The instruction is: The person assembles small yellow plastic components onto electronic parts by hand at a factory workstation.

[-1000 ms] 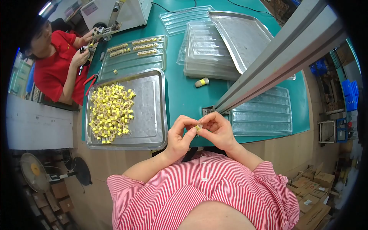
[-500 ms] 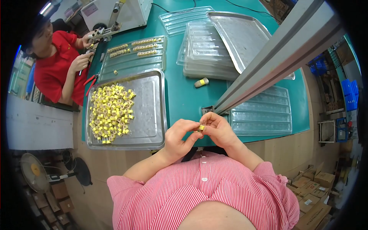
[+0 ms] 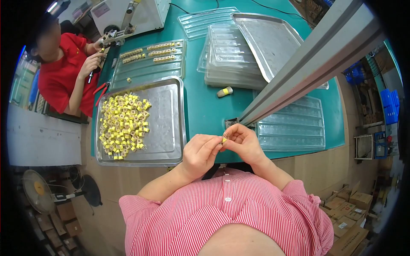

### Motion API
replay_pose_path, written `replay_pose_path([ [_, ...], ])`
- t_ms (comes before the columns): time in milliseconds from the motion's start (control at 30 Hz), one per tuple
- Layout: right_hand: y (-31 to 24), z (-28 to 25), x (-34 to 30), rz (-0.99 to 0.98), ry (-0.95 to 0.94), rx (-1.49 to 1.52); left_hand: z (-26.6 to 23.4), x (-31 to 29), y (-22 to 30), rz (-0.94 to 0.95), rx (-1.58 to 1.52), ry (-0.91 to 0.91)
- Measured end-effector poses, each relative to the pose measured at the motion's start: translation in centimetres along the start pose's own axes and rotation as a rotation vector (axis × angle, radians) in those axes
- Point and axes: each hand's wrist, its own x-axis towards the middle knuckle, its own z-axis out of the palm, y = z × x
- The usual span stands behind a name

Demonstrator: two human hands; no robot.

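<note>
Just in front of my body, near the table's front edge, I hold a small yellow-wrapped coil bobbin (image 3: 224, 139) with thin metal pins. My right hand (image 3: 244, 146) pinches it between thumb and fingertips. My left hand (image 3: 199, 154) is closed, its thumb and index fingertips pressed against the bobbin's left side. Fingers cover most of the part. To the left, a metal tray (image 3: 168, 128) carries a heap of similar yellow bobbins (image 3: 124, 126) in its left half.
Close beyond my hands a slanting metal post (image 3: 294, 70) rises from the table. Stacked clear plastic trays (image 3: 232, 55), a metal tray (image 3: 273, 42) and a small tape-banded cylinder (image 3: 224, 91) lie beyond. A co-worker in red (image 3: 70, 55) works at far left, near red-handled pliers (image 3: 101, 90).
My left fingers have closed in and curled more tightly at the bobbin, which now shows less between the fingertips. The co-worker's hands have shifted slightly.
</note>
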Motion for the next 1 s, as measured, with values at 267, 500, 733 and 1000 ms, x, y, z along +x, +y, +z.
replay_pose_path([
  [267, 0.1, 0.1, -0.3, -0.057, -0.021, -0.123, -0.3, 0.4, 0.0, -0.073, -0.014, -0.049],
  [500, -0.2, 0.2, -0.3, 0.036, -0.027, -0.020, -0.8, 1.2, -0.1, -0.193, -0.226, -0.113],
  [733, 0.1, 0.2, -0.3, 0.035, -0.062, -0.002, -0.8, 0.7, -0.3, -0.202, -0.233, -0.105],
  [1000, -0.2, 0.5, -0.3, 0.062, -0.055, -0.009, -0.8, 0.7, -0.4, -0.219, -0.278, -0.087],
])
